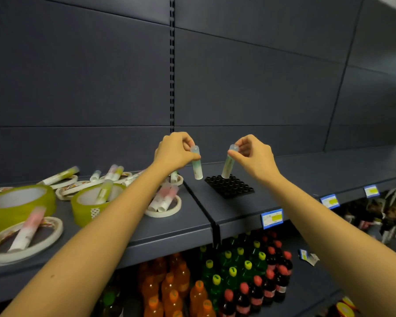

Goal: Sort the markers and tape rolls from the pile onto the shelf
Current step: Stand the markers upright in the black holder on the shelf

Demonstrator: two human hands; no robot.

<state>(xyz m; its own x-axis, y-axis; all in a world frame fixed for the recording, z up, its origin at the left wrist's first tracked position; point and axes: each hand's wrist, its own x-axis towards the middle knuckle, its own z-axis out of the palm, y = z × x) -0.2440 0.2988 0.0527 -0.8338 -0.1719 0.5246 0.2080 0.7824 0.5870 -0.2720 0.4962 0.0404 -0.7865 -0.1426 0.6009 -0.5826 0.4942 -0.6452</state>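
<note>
Pinching the left marker [197, 165] at its translucent cap end, the left hand [173, 153] holds it nearly upright in the air. The thumb and fingers are curled closed round the cap. The lower end of this marker hangs clear of the shelf [146, 225], just left of the black holder tray [232, 189].

The right hand [254, 154] pinches the right marker [227, 167] in the same way, with thumb and forefinger closed on the cap and the other fingers curled. This marker tilts slightly, cap toward the right. Its lower end meets the rear-left corner of the tray; whether it is seated in a socket cannot be determined. The tray lies flat on the shelf, just right of the seam between two shelf sections.

The pile [114, 179] occupies the left section. It contains:
- two wide yellow-green tape rolls [18, 204];
- several thin white tape rings [164, 212];
- loose markers [28, 229] with pink or green bodies, lying across and inside the rings.

One marker leans inside the core of the yellow-green roll nearer the centre. Much of the pile is blurred.

Blue price labels [271, 218] are fixed along the front edge of the shelf. Below it stand orange bottles [169, 289], green bottles [226, 266] and dark red-capped bottles [272, 271]. A dark back panel [78, 76] with a slotted upright [172, 65] rises behind.
</note>
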